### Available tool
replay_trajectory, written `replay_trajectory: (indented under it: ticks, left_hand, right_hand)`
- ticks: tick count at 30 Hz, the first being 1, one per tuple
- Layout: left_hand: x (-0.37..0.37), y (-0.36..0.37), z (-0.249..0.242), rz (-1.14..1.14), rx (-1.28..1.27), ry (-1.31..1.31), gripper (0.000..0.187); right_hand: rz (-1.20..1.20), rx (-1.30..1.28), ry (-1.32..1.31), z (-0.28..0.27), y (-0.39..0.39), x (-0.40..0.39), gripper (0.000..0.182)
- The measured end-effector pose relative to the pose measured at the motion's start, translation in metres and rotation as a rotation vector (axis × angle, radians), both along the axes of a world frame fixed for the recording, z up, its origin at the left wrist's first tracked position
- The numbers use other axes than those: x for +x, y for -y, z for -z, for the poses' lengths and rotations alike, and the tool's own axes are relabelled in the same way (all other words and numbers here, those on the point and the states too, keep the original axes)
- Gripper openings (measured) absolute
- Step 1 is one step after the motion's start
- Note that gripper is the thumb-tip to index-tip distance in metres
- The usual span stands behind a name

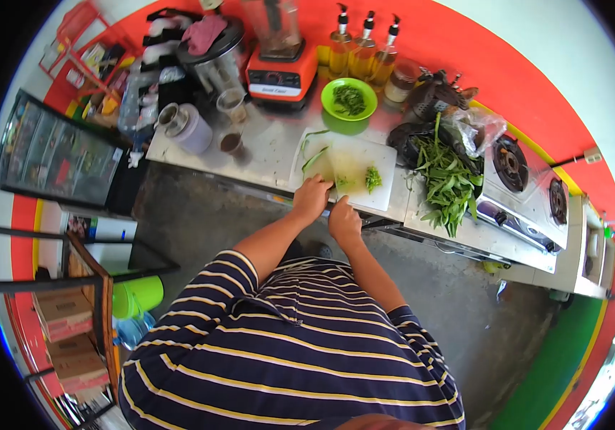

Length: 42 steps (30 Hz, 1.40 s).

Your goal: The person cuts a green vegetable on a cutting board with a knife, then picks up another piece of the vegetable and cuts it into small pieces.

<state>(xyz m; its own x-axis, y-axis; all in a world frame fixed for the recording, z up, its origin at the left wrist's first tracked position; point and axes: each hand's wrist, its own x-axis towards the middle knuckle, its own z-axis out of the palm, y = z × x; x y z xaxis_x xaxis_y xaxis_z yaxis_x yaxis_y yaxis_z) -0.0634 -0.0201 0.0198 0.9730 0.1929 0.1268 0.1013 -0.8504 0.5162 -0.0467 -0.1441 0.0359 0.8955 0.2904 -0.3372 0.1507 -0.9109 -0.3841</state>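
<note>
Slender green stems (314, 159) lie beyond my left grip (312, 198), on a white rectangular plastic-looking cutting board (383, 161). That grip curled at near edge; contents hidden, can't tell. Right grip (344, 217) curled alongside, hold likewise unclear. Finely chopped bright-green pile (373, 179) beyond, rightward.

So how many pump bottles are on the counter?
3: left bottle, middle bottle and right bottle, in a row behind the green bowl; more could be hidden.
</note>
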Motion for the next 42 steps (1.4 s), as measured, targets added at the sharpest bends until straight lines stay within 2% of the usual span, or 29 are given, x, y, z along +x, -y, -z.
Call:
replay_trajectory:
  ticks: [4, 9, 16, 18, 20, 28, 36, 42]
  left_hand:
    - [0.001, -0.002, -0.002, 0.020, -0.015, 0.022, 0.022]
    - [0.002, 0.000, 0.001, 0.052, 0.030, 0.016, 0.020]
    - [0.020, 0.005, 0.011, 0.065, -0.064, 0.079, 0.015]
    - [0.027, 0.009, 0.010, 0.103, -0.094, 0.114, 0.015]
    - [0.032, 0.016, 0.003, 0.250, -0.102, 0.030, 0.014]
    - [0.035, 0.023, 0.000, 0.231, -0.038, -0.032, 0.007]
    - [0.037, 0.022, -0.005, 0.209, -0.077, -0.070, 0.004]
    - [0.034, 0.019, -0.004, 0.215, -0.062, -0.077, 0.004]
  right_hand:
    - [0.010, 0.026, -0.018, 0.005, -0.001, 0.013, 0.024]
    - [0.067, 0.089, 0.013, 0.012, 0.011, 0.006, 0.031]
    - [0.237, 0.063, 0.063, 0.007, 0.052, 0.016, 0.032]
    - [0.220, 0.085, 0.093, 0.007, 0.056, 0.015, 0.033]
    - [0.211, 0.104, 0.091, 0.003, 0.057, 0.014, 0.033]
    - [0.127, 0.087, 0.035, -0.002, 0.045, 0.007, 0.031]
    - [0.056, -0.126, 0.055, -0.006, 0.035, 0.000, 0.015]
    - [0.018, -0.094, 0.050, -0.014, 0.036, 0.008, 0.018]
